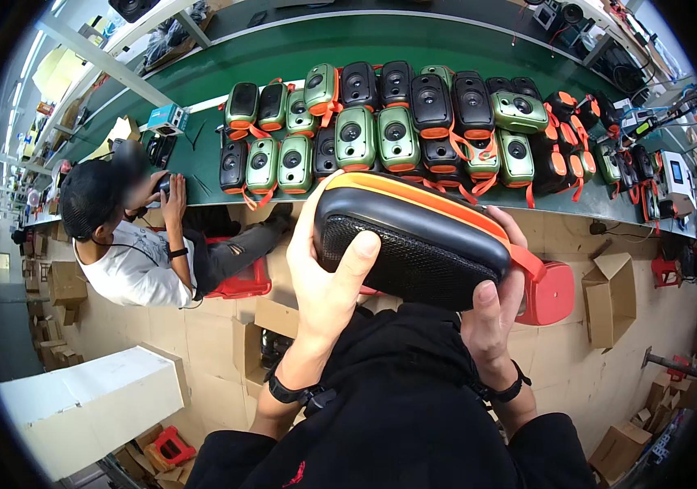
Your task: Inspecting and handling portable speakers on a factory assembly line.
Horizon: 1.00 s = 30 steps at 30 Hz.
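I hold a black portable speaker [414, 265] in front of my chest, over the near edge of the green workbench. Its mesh grille faces me, an orange band runs along the upper side, and an orange strap [528, 262] hangs at its right end. My left hand [316, 285] wraps round the left end, thumb on the grille. Round the right end closes my right hand [491, 326], thumb against the lower corner. Just beyond, several green and black speakers [354, 138] with orange straps stand in rows on the bench [202, 163], some stacked on others.
A person [132, 244] in a white shirt and dark cap sits at the left of the bench, handling a small dark thing. A red stool [548, 297] and an open cardboard box [609, 297] stand on the right. Another opened carton [251, 350] lies left of me, near a white block-shaped structure [96, 403].
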Motion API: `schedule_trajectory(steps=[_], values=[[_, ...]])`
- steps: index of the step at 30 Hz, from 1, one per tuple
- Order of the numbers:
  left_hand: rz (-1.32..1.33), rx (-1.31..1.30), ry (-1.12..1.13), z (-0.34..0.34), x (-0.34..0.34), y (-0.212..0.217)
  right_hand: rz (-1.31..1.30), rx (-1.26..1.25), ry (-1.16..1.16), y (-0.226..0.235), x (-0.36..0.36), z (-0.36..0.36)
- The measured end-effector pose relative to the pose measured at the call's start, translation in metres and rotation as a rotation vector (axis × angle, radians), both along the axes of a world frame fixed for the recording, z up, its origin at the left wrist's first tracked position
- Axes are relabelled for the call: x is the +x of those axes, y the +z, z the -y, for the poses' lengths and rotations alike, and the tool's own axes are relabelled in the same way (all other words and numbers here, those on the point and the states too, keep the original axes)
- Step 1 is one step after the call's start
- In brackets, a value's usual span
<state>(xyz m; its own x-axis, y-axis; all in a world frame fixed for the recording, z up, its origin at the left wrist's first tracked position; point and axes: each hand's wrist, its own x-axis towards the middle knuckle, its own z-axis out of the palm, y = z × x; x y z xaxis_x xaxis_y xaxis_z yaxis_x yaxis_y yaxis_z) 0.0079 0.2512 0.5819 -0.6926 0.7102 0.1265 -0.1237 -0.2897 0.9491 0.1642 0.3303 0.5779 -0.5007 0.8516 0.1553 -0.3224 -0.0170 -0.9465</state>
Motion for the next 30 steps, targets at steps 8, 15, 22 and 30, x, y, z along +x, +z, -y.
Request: schedule_trajectory(steps=[8,15,22,30], values=[[-0.058,0.053,0.034,-0.005,0.004,0.005,0.038,0.063,-0.102,-0.001,-0.004,0.011],[0.110,0.055,-0.276,-0.005,0.018,0.021,0.043,0.475,-0.246,-0.021,0.002,0.006],[0.094,0.054,-0.319,-0.007,0.022,0.022,0.190,0.819,-0.316,-0.028,0.005,0.005],[0.074,0.105,-0.247,-0.008,0.024,0.017,0.207,0.949,-0.315,-0.033,0.003,0.004]])
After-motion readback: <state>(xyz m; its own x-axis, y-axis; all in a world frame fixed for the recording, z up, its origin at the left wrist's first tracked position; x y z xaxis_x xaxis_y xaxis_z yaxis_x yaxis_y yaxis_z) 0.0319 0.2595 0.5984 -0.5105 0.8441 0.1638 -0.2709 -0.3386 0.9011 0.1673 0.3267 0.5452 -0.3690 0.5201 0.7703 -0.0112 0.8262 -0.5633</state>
